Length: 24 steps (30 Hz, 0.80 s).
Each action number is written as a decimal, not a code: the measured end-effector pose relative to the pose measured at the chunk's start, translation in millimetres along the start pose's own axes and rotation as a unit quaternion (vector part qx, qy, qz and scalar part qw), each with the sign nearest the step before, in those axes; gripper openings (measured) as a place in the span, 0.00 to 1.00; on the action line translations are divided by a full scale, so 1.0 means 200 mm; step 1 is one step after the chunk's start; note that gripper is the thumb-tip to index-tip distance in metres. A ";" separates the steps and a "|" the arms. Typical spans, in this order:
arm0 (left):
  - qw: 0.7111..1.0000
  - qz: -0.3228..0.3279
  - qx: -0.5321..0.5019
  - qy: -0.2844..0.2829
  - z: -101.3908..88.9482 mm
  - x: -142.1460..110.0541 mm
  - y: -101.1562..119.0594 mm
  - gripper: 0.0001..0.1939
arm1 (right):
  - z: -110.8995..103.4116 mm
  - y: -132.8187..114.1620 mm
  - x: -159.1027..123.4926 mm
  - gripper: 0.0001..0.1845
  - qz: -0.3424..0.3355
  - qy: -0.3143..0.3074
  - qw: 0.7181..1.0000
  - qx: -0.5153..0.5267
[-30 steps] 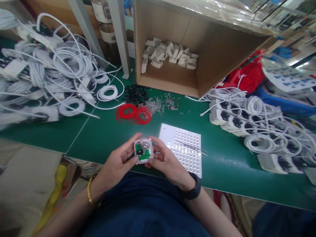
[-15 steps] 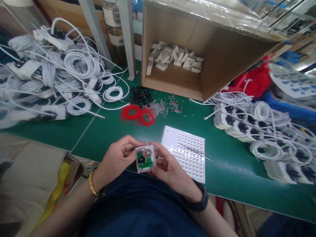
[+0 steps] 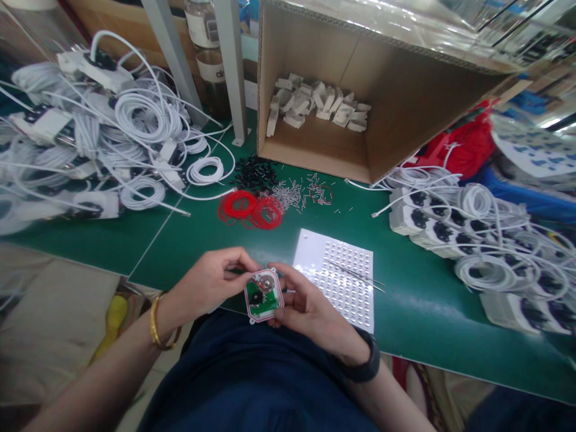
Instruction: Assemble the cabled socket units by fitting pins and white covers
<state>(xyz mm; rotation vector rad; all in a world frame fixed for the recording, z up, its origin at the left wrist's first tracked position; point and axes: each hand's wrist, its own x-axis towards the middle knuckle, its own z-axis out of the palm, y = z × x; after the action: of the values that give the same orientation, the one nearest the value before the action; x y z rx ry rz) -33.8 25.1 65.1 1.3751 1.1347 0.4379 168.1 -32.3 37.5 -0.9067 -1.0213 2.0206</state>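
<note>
my right hand (image 3: 310,307) clamped on case (image 3: 263,317) | left hand (image 3: 211,285) at its corner, can't tell if pinching | imo hold it steady, open-side up

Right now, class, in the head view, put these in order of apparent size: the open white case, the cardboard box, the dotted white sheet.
Largest to smallest:
1. Cardboard box
2. Dotted white sheet
3. Open white case

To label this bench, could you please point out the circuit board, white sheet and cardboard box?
Circuit board (image 3: 269,303), head view: green surface.
White sheet (image 3: 308,258), head view: left part.
Cardboard box (image 3: 387,90), head view: inner surface.
</note>
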 end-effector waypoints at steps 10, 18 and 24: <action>0.999 -0.015 -0.045 0.021 0.03 0.01 -0.01 0.08 | 0.00 0.00 0.00 0.33 0.018 -0.003 0.999 0.028; 0.976 0.070 0.010 0.205 0.11 -0.17 -0.22 0.19 | 0.03 -0.05 0.04 0.33 0.052 0.003 0.986 0.156; 0.988 0.043 0.119 0.085 -0.01 -0.44 -0.42 0.14 | 0.09 -0.07 0.10 0.35 0.075 -0.054 0.971 0.221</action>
<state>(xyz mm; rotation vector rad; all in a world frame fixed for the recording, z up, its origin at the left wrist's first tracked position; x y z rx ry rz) -103.8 -65.0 21.9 1.6232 1.3016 0.5015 147.5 -16.4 52.7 -0.6548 -0.5287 2.3181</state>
